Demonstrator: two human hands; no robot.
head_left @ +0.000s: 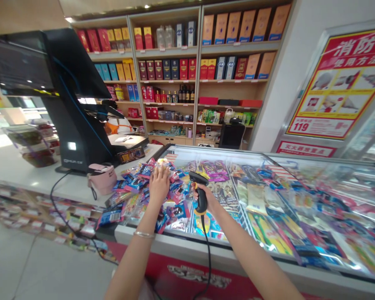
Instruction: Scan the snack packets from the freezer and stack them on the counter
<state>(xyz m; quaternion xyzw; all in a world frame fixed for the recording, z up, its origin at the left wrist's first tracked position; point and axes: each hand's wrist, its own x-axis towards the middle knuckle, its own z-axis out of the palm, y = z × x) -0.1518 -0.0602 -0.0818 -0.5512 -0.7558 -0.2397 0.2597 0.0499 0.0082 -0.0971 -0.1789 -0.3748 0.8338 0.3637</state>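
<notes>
My left hand [159, 181] lies stretched out on a heap of small, shiny snack packets [136, 175], mostly blue and pink. Its fingers point away from me and look flat rather than closed around a packet. In my right hand [210, 199] is a black and yellow barcode scanner [201, 201], held by the handle just above the freezer's glass top. The scanner's head tilts up to the left, toward the heap, and its black cord [208, 250] hangs down the freezer's front. One blue packet [111, 215] shows a barcode at the near left edge.
Wrapped ice creams [256, 199] fill the glass-topped freezer [175, 241]. Left of the heap, a pink cup [101, 179] stands beside a black checkout terminal [81, 125] on the white counter [28, 175]. Stacked food tubs [37, 146] stand farther left. Behind, shelves [167, 50] hold boxes and bottles.
</notes>
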